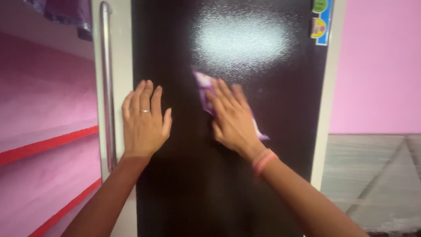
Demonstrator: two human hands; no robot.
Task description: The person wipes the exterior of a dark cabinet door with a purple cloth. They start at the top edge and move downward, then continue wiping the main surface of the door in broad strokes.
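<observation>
A tall dark glossy refrigerator door (pixel 280 114) fills the middle of the view, with a bright glare patch near its top. My left hand (pixel 144 120), wearing a ring, lies flat and spread against the door's left edge, holding nothing. My right hand (pixel 232 118), blurred by motion, presses a purple and white cloth (pixel 202 85) flat against the door's middle; most of the cloth is hidden under the palm, with an end showing above the fingers and another below the wrist. A pink band circles my right wrist.
A long silver handle (pixel 106 83) runs down the door's pale left frame. Pink walls with red stripes (pixel 48 147) stand at left, another pink wall at right. Coloured stickers (pixel 321 19) sit at the door's upper right. A grey surface (pixel 372 175) lies lower right.
</observation>
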